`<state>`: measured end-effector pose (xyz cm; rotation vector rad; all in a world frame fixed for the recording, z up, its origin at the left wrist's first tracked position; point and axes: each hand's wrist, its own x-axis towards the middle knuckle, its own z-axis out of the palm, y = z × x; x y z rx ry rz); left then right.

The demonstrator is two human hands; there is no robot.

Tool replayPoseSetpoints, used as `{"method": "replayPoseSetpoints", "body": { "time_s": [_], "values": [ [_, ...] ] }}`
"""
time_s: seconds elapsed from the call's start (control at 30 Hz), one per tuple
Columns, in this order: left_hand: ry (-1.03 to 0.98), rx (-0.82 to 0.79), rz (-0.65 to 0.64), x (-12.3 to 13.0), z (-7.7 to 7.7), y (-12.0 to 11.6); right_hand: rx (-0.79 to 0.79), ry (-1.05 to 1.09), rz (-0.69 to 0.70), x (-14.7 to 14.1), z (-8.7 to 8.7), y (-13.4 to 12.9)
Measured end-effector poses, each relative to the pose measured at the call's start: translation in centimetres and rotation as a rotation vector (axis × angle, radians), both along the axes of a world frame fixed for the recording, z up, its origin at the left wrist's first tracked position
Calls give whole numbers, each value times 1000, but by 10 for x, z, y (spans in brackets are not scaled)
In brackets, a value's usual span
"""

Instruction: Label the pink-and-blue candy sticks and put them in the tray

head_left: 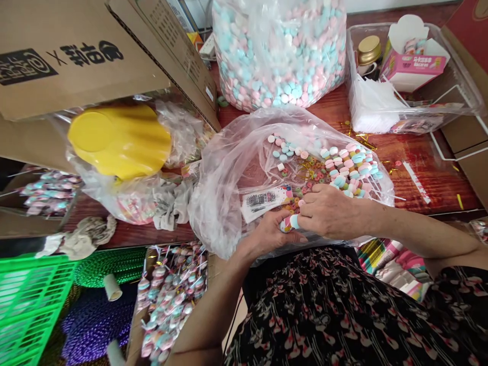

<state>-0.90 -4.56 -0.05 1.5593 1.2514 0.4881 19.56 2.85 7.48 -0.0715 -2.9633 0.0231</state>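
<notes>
As the head camera shows it, the left hand (272,230) grips what looks like a small printed wrapper (284,225) between thumb and fingers, near the front edge of the surface (442,163). Curled close beside it is the right hand (328,211), with fingertips at a pale-blue candy (294,221) by the wrapper's end; I cannot tell whether they pinch the candy or only push it. The step in hand appears to be working this candy into the wrapper. Just beyond, a printed stack (263,200) lies on clear plastic (219,195), with ring candies (318,175) and a pastel heap (351,166) farther right. The next move seems to call for a steady left grip and a gentle push from the right, without crumpling the wrapper.
</notes>
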Motion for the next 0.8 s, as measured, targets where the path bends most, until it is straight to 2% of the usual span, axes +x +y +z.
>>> {"method": "replayPoseSetpoints", "body": {
  "time_s": [0.1, 0.33, 0.53, 0.63, 0.8],
  "values": [
    [-33, -4, -15, 4, 1, 0, -11, -4, -9, -1, -5, 0],
    [-41, 2, 95, -2, -4, -4, -24, -51, -50, 1, -12, 0],
    [114, 61, -92, -9, -2, -4, -106, -136, -84, 4, -17, 10],
    [34, -11, -132, -7, 3, -4, -138, -131, -69, 2, -18, 15],
    [-181, -170, -46, -3, 5, -4, -110, -24, -31, 0, -18, 13]
  ]
}}
